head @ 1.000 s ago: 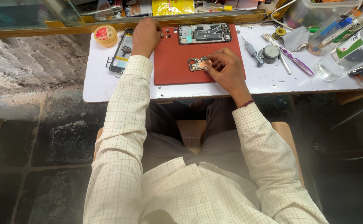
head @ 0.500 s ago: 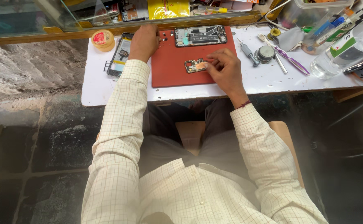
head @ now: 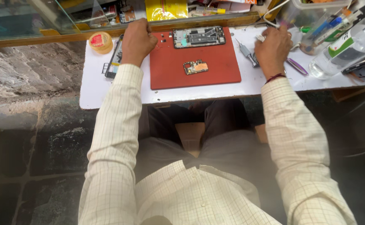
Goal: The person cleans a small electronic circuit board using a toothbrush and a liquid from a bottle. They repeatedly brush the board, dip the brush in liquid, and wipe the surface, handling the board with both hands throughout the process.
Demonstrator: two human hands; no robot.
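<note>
My left hand (head: 137, 41) lies curled over the top end of a dark phone panel (head: 115, 62), just left of a red work mat (head: 216, 73). A small circuit board (head: 196, 66) lies alone on the mat. At the mat's far edge is an opened phone body (head: 199, 36) with its insides showing. My right hand (head: 272, 48) is off the mat's right side, fingers bent down among the tools. A grey screwdriver (head: 247, 52) lies beside its thumb. Whatever is under those fingers is hidden.
On the white tabletop (head: 107, 93) a yellow tape roll (head: 101, 41) sits far left. A purple tool (head: 296, 66), a clear bottle (head: 345, 48) and a plastic tub (head: 312, 12) of pens crowd the right. Glass shelving (head: 24, 21) runs along the back. Stone floor lies left.
My right hand has let go of the circuit board on the mat and moved right and away to the tools. My left hand has stayed on the phone panel.
</note>
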